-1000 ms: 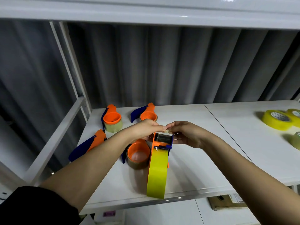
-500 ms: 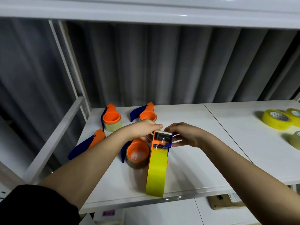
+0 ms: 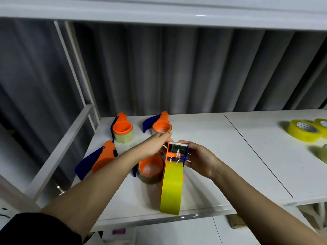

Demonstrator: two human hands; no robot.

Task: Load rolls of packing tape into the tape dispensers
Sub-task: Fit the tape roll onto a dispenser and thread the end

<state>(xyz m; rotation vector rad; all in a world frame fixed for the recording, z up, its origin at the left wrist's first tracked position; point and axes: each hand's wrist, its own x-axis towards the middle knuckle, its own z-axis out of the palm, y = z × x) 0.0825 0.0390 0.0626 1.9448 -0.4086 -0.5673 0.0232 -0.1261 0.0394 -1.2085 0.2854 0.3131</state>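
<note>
Holding an orange dispenser [image 3: 174, 157] upright over the front of the white surface [image 3: 212, 156], loaded with a yellow-green tape roll [image 3: 171, 188] facing edge-on toward the camera and reaching down toward the front lip. Curling the right hand [image 3: 198, 159] around the right side of the dispenser head, thumb lying near the serrated blade [image 3: 177, 143] at the top, fingers wrapping the blue edge. Reaching in with the left hand [image 3: 156, 145] from the other side, fingers bent together against the left flank of the head; hard telling whether pinching the tape end or only touching the frame. Showing a wrinkled clear strip of tape [image 3: 177, 156] lying across the plate just under the blade. Resting four more dispensers on the surface behind and to the left: one loaded with a brown roll [image 3: 150, 171] just beside the held one and partly under the left forearm, one blue-handled piece lying on its side [image 3: 99, 160] near the left edge, one carrying a pale roll [image 3: 122, 129] at the back left, and one [image 3: 160, 123] at the back, just beyond the left knuckles. Sitting well apart at the far right: yellow spare rolls [image 3: 303, 129] lying flat, with a paler roll [image 3: 323, 153] nearer the edge of view. Backing the whole scene with grey corrugated wall [image 3: 177, 71] and a white shelf frame [image 3: 77, 71].
</note>
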